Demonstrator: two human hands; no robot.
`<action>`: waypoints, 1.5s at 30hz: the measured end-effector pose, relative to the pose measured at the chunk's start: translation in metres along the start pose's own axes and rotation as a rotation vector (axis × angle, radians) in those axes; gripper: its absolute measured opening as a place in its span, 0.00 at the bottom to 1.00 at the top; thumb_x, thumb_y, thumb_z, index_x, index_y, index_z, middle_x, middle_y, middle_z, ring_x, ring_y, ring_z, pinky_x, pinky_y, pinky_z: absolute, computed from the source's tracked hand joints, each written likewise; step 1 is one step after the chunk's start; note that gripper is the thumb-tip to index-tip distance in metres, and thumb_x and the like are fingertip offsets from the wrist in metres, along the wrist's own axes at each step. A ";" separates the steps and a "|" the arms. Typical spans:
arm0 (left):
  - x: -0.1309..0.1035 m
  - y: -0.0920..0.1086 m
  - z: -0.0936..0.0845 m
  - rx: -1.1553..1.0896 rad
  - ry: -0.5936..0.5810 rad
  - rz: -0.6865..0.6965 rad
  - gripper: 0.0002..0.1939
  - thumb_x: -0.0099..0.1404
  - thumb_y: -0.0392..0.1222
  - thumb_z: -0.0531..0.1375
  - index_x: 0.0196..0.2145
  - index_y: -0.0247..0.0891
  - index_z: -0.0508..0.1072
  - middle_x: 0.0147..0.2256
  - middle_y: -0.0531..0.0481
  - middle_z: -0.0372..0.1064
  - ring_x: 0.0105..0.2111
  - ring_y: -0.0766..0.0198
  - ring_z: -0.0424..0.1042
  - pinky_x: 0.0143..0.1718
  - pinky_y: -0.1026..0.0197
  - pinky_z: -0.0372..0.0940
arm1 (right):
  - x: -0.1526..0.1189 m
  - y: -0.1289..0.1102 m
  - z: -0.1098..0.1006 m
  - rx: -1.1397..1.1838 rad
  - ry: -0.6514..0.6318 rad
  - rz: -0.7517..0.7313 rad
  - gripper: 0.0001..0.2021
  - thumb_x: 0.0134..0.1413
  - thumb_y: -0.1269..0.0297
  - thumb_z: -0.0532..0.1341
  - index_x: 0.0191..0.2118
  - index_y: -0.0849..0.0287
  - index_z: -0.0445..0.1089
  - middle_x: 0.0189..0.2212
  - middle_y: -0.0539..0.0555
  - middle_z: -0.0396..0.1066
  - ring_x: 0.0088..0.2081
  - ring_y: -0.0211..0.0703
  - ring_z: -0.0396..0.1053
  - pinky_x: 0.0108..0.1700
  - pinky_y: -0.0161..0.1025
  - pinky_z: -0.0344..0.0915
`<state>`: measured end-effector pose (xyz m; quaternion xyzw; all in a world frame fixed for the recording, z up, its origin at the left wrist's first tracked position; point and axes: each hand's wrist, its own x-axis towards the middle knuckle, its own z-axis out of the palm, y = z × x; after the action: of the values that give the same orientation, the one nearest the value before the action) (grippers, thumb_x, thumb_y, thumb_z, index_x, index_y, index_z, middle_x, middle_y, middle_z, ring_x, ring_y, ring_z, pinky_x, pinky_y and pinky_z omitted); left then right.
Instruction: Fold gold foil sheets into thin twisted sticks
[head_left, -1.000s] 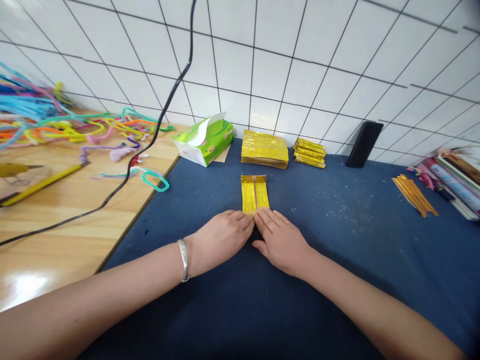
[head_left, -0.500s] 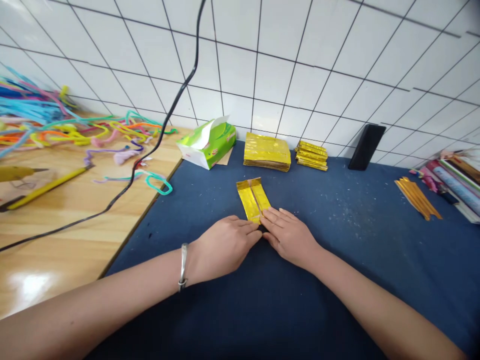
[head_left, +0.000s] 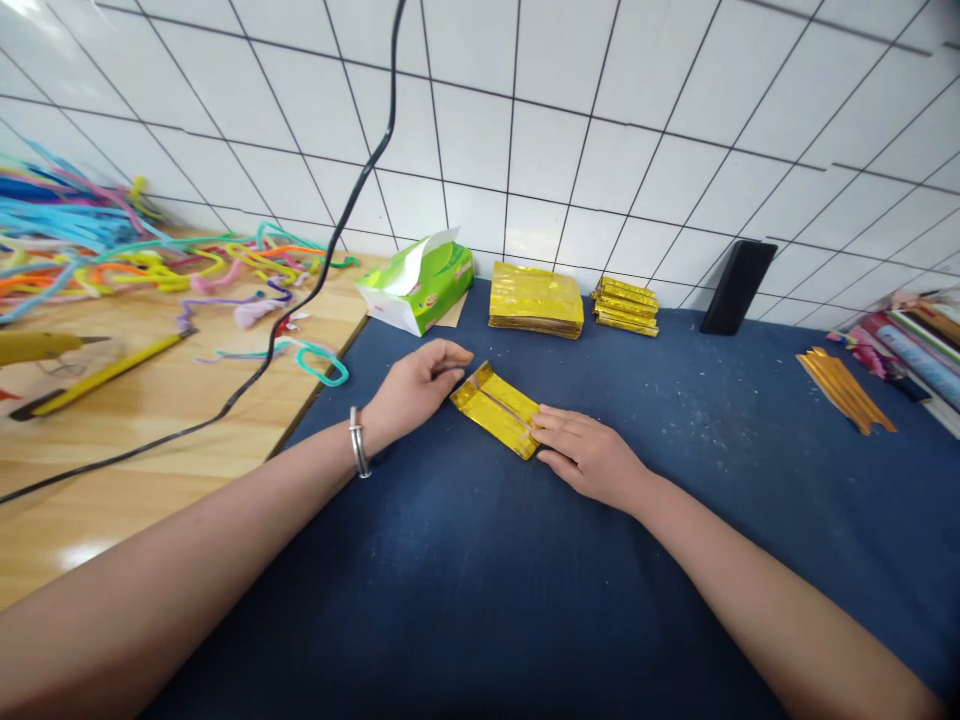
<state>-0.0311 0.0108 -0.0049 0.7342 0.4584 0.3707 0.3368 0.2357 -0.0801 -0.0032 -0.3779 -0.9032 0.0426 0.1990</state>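
A folded strip of gold foil paper (head_left: 496, 408) lies slantwise on the dark blue cloth, a brownish seam running along its middle. Its far left end carries a small turned-up flap. My right hand (head_left: 589, 455) has the near right end, fingers over the top and thumb at the near edge. At the opposite end is my left hand (head_left: 420, 385), wearing a silver bracelet (head_left: 358, 442). Its fingers are bent with a gap to the thumb, and it holds nothing. Whether its fingertips touch the flap I cannot tell.
Along the tiled wall stand a green tissue box (head_left: 420, 285), a stack of gold sheets (head_left: 536, 298), folded gold strips (head_left: 625, 306) and a black phone-like slab (head_left: 739, 288). More foil strips (head_left: 846, 390) lie right. A black cable (head_left: 330, 240) crosses above pipe cleaners (head_left: 202, 275).
The gold foil paper has turned, its far end swinging left. My left hand has left the near end and moved up and left to the far end; my right hand stays at the near end.
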 end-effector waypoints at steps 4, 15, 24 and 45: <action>-0.006 0.000 0.009 -0.034 -0.123 0.023 0.13 0.62 0.42 0.54 0.44 0.38 0.67 0.43 0.48 0.70 0.40 0.65 0.70 0.45 0.57 0.66 | -0.001 0.007 -0.001 0.047 -0.004 -0.030 0.14 0.59 0.65 0.53 0.49 0.59 0.68 0.50 0.56 0.68 0.57 0.41 0.60 0.58 0.44 0.60; -0.005 0.019 0.030 0.365 -0.222 0.357 0.11 0.63 0.44 0.55 0.40 0.38 0.71 0.38 0.49 0.71 0.40 0.61 0.67 0.47 0.54 0.61 | 0.004 -0.014 -0.005 -0.063 -0.005 0.042 0.16 0.58 0.57 0.55 0.47 0.61 0.69 0.48 0.58 0.69 0.54 0.48 0.62 0.55 0.49 0.60; -0.003 0.013 -0.007 0.054 -0.443 0.200 0.15 0.68 0.43 0.47 0.49 0.40 0.67 0.47 0.49 0.69 0.46 0.65 0.68 0.49 0.58 0.64 | 0.005 -0.023 -0.004 -0.180 -0.004 0.075 0.17 0.58 0.55 0.54 0.46 0.61 0.68 0.46 0.59 0.70 0.49 0.49 0.65 0.49 0.47 0.63; 0.001 0.003 -0.009 0.461 -0.599 0.528 0.20 0.66 0.38 0.50 0.55 0.45 0.62 0.53 0.49 0.65 0.52 0.63 0.65 0.55 0.57 0.60 | -0.001 0.008 -0.004 -0.398 0.008 -0.148 0.11 0.60 0.71 0.51 0.44 0.64 0.68 0.47 0.62 0.70 0.53 0.50 0.65 0.49 0.45 0.66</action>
<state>-0.0373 0.0120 0.0025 0.9564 0.2086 0.1037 0.1763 0.2428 -0.0753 -0.0016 -0.3424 -0.9183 -0.1529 0.1269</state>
